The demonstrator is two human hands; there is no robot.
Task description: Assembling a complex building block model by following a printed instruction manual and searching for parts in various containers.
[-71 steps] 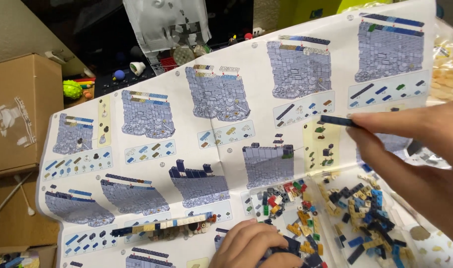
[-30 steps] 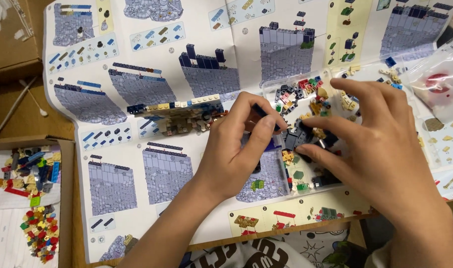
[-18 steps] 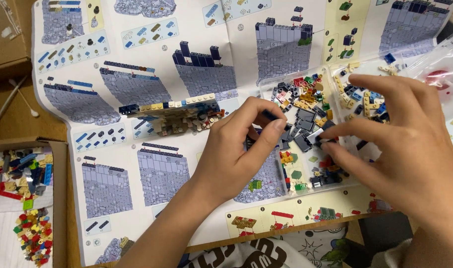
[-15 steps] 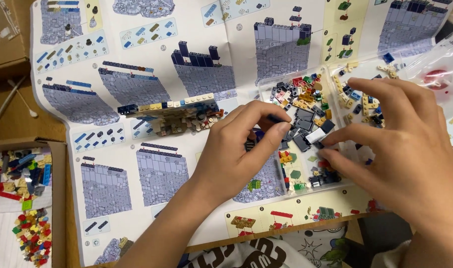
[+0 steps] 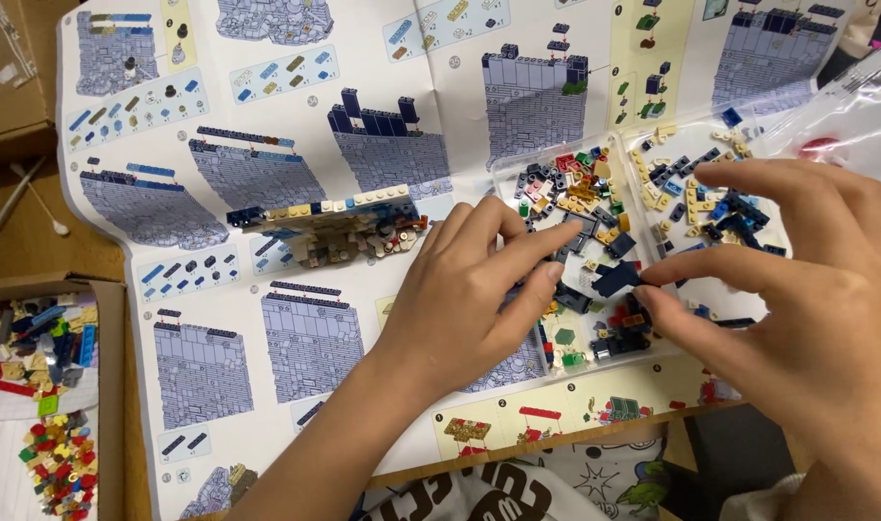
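Sorting through small building bricks (image 5: 604,207) heaped in a clear plastic tray (image 5: 503,174) that lies on a big unfolded instruction sheet (image 5: 305,87) spread over the worktop (image 5: 35,232). Left hand (image 5: 469,289) flat over the tray's near left part, fingers stretched out and loose, index fingertip touching the dark pieces, gripping nothing visible. Right hand (image 5: 807,289) reaching in from the right, thumb and index finger pinched close around a dark blue brick (image 5: 616,278) near the middle of the tray; whether actually lifted or only touched cannot be told. Other fingers of that hand spread above the tan and blue pieces on the tray's right half. Half-built wall (image 5: 329,224) of dark blue, cream and tan bricks lying on the sheet just left of the left hand, apart from it. Crumpled clear bag (image 5: 845,106) at the upper right beside the tray. Cardboard box (image 5: 110,386) at the lower left holding more mixed bricks, red ones nearest. Cotton swab (image 5: 37,198) on the bare worktop at the left.
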